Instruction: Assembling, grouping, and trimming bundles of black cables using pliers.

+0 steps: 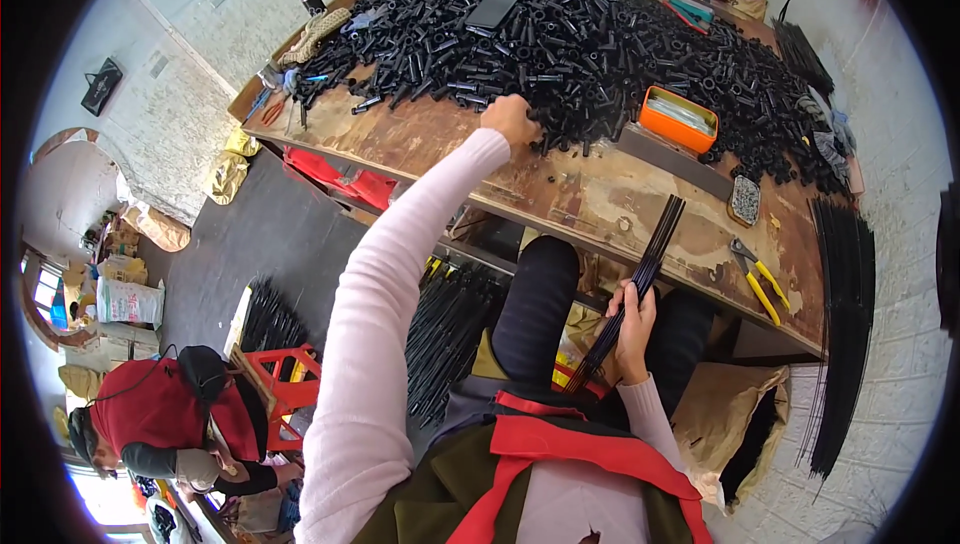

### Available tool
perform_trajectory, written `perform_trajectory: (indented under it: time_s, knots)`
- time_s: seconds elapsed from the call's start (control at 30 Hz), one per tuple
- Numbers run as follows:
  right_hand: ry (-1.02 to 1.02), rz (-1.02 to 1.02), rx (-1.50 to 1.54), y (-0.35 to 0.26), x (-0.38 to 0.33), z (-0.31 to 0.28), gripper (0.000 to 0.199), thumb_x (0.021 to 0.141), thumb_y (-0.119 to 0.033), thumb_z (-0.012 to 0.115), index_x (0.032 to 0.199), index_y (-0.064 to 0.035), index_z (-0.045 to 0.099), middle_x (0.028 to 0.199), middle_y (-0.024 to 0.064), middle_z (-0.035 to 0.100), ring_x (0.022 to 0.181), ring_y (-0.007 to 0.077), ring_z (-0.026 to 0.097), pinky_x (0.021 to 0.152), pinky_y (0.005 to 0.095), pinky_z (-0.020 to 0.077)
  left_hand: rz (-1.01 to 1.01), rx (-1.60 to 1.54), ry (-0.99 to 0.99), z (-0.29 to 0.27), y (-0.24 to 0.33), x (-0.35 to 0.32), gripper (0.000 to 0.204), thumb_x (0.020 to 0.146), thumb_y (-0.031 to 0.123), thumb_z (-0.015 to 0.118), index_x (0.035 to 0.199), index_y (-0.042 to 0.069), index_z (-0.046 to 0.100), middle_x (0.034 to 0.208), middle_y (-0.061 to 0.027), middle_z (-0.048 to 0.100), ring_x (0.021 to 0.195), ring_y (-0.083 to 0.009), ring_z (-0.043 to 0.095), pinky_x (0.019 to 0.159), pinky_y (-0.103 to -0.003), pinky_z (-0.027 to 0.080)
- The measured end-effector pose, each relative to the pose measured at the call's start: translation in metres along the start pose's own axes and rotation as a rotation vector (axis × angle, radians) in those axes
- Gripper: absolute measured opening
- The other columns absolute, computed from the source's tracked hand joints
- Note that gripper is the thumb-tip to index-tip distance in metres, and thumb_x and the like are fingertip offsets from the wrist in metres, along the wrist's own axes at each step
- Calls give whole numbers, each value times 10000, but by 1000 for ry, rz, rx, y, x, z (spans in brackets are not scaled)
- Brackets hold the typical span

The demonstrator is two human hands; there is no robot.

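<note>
My left hand (512, 122) reaches over the wooden table to the near edge of a heap of small black tubular plastic parts (590, 54). Its fingers are curled together among the parts, and what they grip, if anything, is hidden. Lower down, before the table's front edge, my right hand (633, 332) is closed around a bundle of thin black rods (655, 254). The bundle stands tilted, its upper end over the tabletop and its lower end near my lap.
Yellow-handled pliers (760, 284), an orange box (678, 119) and a small tray of tiny bits (744, 200) lie on the table (600, 194). A dark phone (495, 7) rests on the heap. Long black rods (840, 324) hang at right. Other people work across the table and at lower left.
</note>
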State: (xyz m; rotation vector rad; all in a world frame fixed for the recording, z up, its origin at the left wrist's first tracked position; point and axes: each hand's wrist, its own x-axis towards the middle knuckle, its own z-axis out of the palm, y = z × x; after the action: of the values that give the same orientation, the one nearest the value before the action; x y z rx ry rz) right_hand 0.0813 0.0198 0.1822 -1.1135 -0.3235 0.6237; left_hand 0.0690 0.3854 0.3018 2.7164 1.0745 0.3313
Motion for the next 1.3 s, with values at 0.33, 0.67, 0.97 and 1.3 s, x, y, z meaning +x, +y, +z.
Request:
perform_trajectory:
  time_s: [0.33, 0.67, 0.97, 1.3]
  knots:
    - [49, -2, -30, -9, -4, 2, 171, 1019, -200, 509, 1038, -30, 529, 706, 9, 494, 609, 88, 476, 576, 243, 406, -84, -1529, -572, -26, 60, -94, 344, 941, 199, 637, 1148, -50, 521, 1089, -237, 668, 883, -293, 720, 582, -264, 603]
    - [-129, 214, 327, -30, -26, 13, 458, 1049, -385, 359, 1250, 4, 495, 951, 125, 646, 679, 152, 613, 644, 243, 497, 274, -1579, -879, 5, 176, -110, 340, 891, 109, 690, 1187, -7, 570, 1022, -117, 670, 992, -211, 670, 833, -358, 580]
    - [-47, 204, -4, -51, -94, 27, 137, 940, -92, 617, 1004, 29, 613, 813, 64, 626, 691, 129, 620, 623, 272, 540, 335, -1602, -393, -87, 152, -191, 239, 970, 162, 583, 1114, -29, 596, 1035, -128, 672, 969, -216, 683, 885, -326, 556]
    - [-82, 209, -49, -49, -103, 38, 139, 941, -79, 615, 1012, 40, 618, 773, 71, 638, 681, 141, 622, 668, 267, 532, -230, -1869, 72, 34, 116, -247, 230, 994, 154, 560, 1129, -32, 575, 913, -92, 634, 772, -168, 648, 719, -297, 561]
